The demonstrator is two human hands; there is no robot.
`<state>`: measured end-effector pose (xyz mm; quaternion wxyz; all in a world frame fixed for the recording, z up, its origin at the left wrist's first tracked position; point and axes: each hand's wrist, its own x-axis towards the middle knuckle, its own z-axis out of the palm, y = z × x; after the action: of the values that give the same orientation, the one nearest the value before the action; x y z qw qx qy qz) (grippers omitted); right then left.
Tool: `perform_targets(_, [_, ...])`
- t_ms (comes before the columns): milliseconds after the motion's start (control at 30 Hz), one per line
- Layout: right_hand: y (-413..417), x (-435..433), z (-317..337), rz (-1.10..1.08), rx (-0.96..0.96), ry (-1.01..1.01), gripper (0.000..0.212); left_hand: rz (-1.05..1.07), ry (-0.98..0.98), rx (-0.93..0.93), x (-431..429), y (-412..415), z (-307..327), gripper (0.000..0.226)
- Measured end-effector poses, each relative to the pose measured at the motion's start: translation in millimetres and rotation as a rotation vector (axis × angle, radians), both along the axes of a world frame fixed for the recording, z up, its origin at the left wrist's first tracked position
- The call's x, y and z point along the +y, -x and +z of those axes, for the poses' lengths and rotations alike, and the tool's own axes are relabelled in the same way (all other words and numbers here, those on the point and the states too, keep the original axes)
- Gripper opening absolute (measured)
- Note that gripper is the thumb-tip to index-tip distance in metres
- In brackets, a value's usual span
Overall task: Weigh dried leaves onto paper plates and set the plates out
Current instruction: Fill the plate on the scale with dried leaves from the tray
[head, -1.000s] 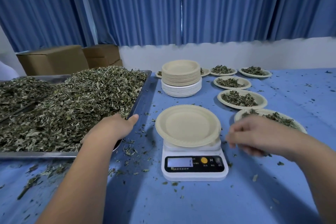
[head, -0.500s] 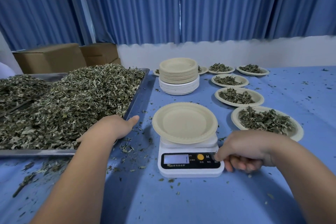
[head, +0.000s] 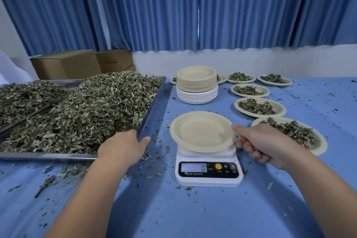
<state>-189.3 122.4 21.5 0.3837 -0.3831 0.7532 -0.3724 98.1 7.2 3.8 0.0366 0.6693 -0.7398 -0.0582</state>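
Observation:
An empty beige paper plate (head: 199,131) sits slightly tilted on a small white digital scale (head: 208,177) whose display reads 0. My right hand (head: 258,141) pinches the plate's right rim, thumb on top and fingers curled beneath. A heap of dried leaves (head: 87,110) fills the metal tray (head: 152,108) to the left. My left hand (head: 121,147) is at the tray's near right corner, fingers curled down into the leaves and thumb outside the rim. Several filled plates lie to the right, the nearest (head: 316,145) just behind my right hand.
A stack of unused plates (head: 196,81), beige on white, stands behind the scale. Two cardboard boxes (head: 65,63) sit behind the tray. Leaf crumbs litter the blue tablecloth (head: 193,218). Blue curtains hang along the back wall.
My right hand left the scale's buttons and rose to take the plate's right rim. The display now reads 0. My left hand stayed at the tray corner.

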Motion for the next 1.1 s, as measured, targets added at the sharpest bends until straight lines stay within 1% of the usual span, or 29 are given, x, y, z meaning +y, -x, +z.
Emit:
perform_targets(100, [-4, -1, -2, -0.005, -0.024, 0.012, 0.044, -0.052, 0.110, -0.036, 6, -5, -3, 0.045])
perform_targets(167, [-6, -2, -2, -0.005, -0.046, 0.020, 0.038, -0.070, 0.173, -0.026, 9, -9, -4, 0.043])
perform_targets(267, [-6, -2, -1, 0.001, -0.094, 0.035, 0.033, -0.072, 0.223, 0.060, 7, -18, -4, 0.046])
perform_targets(367, [-6, -1, -1, 0.013, -0.102, 0.022, 0.032, -0.069, 0.210, 0.214, 4, -27, -2, 0.040])
perform_targets(467, [-3, 0, -1, 0.022, -0.094, 0.000, 0.039, -0.081, 0.209, 0.319, -1, -31, 2, 0.028])
perform_targets(533, [-1, 1, -1, 0.018, -0.080, -0.010, 0.047, -0.083, 0.216, 0.340, -5, -33, 5, 0.022])
perform_targets(633, [3, 1, 0, 0.008, -0.064, -0.015, 0.054, -0.096, 0.225, 0.359, -13, -37, 14, 0.021])
perform_targets(767, [8, 1, 0, -0.013, -0.062, 0.009, 0.055, -0.097, 0.269, 0.398, -24, -40, 30, 0.026])
perform_targets(900, [10, 1, 1, -0.026, -0.055, 0.028, 0.055, -0.139, 0.379, 0.416, -23, -30, 51, 0.028])
perform_targets(1033, [11, 1, 1, -0.045, -0.058, 0.038, 0.053, -0.275, 0.445, 0.581, -11, 2, 67, 0.018])
perform_targets(1100, [12, 1, 0, -0.049, -0.063, 0.044, 0.052, -0.353, 0.450, 0.612, -5, 24, 73, 0.017])
